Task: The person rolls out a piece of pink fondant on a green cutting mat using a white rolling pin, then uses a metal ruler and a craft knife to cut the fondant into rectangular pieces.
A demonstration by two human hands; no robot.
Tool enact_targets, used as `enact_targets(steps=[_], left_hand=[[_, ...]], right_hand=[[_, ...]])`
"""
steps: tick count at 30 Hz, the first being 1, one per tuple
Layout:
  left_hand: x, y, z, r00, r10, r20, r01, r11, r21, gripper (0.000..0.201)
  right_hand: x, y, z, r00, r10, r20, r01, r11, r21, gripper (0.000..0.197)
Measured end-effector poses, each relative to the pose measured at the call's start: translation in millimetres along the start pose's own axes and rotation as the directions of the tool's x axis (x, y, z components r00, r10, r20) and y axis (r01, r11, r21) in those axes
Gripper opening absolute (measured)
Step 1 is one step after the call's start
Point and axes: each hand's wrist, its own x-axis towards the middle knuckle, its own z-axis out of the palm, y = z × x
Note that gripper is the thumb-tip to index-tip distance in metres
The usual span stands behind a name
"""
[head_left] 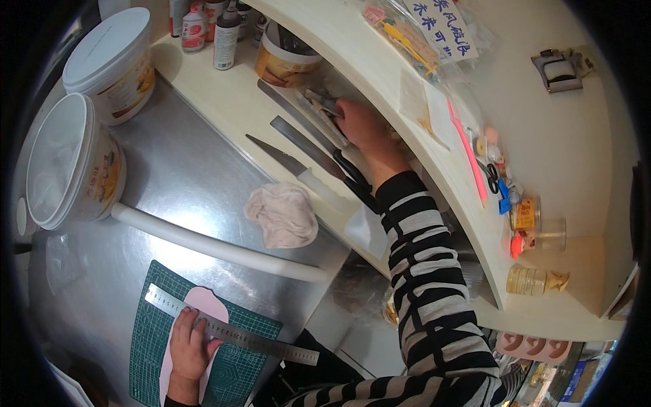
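Pressing ruler (261, 340) down with left hand (190, 346), fingertips (185, 313) on top and thumb set apart, across pink sheet (203, 302) on green mat (234, 380); letting ruler overhang mat right of left hand. Reaching with right hand (364, 125), well apart from left, into clutter (325, 122) on shelf (217, 88); cannot tell whether gripping anything. Having knives (305, 146) just left of right hand, tub (281, 66) beyond, cloth (281, 216) between hands, white rod (224, 251) beyond left hand.

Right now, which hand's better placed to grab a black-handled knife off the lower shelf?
Right, I'd say: the right hand is at the lower shelf, close to the black-handled knives. The left hand is on the metal ruler over the cutting mat.
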Motion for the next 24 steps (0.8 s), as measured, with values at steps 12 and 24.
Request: enact_targets(steps=[12, 24], left_hand=[[5, 4, -6, 1.000, 0.015, 0.008, -0.015, 1.000, -0.001, 0.058], [9, 1, -14, 0.998, 0.057, 0.011, -0.057, 0.998, -0.019, 0.044]], right_hand=[[36, 37, 39, 0.988, 0.093, 0.121, -0.059, 0.964, -0.260, 0.025], [-124, -106, -107, 0.992, 0.053, -0.115, -0.020, 0.962, 0.272, 0.025]])
